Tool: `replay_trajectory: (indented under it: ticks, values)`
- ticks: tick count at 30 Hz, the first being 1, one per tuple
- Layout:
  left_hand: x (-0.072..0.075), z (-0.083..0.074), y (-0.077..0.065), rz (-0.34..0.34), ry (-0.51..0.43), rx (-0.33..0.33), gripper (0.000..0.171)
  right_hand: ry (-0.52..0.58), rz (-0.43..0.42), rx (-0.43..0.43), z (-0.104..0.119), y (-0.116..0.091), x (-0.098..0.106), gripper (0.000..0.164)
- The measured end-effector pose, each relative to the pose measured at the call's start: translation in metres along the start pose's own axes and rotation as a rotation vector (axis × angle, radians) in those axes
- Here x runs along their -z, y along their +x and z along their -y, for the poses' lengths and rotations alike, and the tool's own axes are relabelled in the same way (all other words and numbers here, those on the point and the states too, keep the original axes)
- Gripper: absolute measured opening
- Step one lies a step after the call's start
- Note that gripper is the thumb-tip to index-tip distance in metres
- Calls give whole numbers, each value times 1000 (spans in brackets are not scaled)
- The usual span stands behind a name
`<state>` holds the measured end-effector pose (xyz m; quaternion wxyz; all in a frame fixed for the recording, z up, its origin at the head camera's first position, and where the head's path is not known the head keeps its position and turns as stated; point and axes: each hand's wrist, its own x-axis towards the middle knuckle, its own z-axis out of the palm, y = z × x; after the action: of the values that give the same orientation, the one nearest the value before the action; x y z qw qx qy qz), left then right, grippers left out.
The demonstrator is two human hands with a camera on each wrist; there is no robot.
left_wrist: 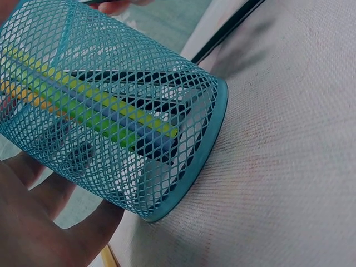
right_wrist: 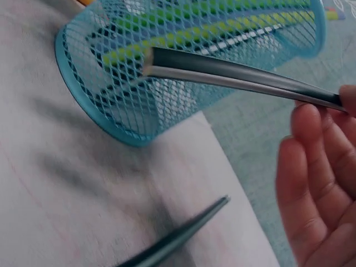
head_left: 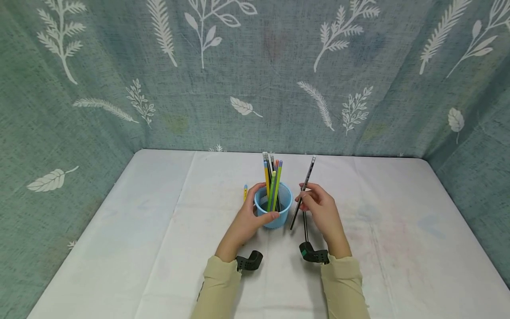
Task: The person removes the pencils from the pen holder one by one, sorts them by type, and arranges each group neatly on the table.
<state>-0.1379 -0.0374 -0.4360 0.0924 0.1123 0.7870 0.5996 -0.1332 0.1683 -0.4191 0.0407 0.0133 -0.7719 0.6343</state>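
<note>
A light-blue mesh pencil cup (head_left: 283,217) stands in front of me, holding several pencils (head_left: 272,190) in green, yellow, blue and black. My left hand (head_left: 244,223) grips the cup from its left side, thumb across the near rim. To the right of the cup, my right hand (head_left: 323,212) pinches a black pencil (head_left: 308,175) between thumb and fingers. That pencil leans, its lower end beside the cup; in the right wrist view this end (right_wrist: 150,61) overlaps the mesh. Below the right hand lies a second dark, thin stick (head_left: 305,226), also seen close in the right wrist view.
A short yellow stick (head_left: 245,192) shows left of the cup, partly hidden behind the left hand. White cloth (head_left: 159,266) covers the table. A green leaf-patterned curtain (head_left: 279,119) closes off the back and sides. Each wrist carries a black camera mount (head_left: 250,260).
</note>
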Motion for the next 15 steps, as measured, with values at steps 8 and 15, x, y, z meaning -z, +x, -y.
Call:
replay_trajectory:
  ticks: [8, 15]
  values:
    - [-1, 11, 3, -18, 3, -15, 77, 1, 53, -145, -12, 4, 6, 31]
    - [-1, 11, 4, -12, -7, -18, 76, 7, 98, -163, -21, 5, 8, 31]
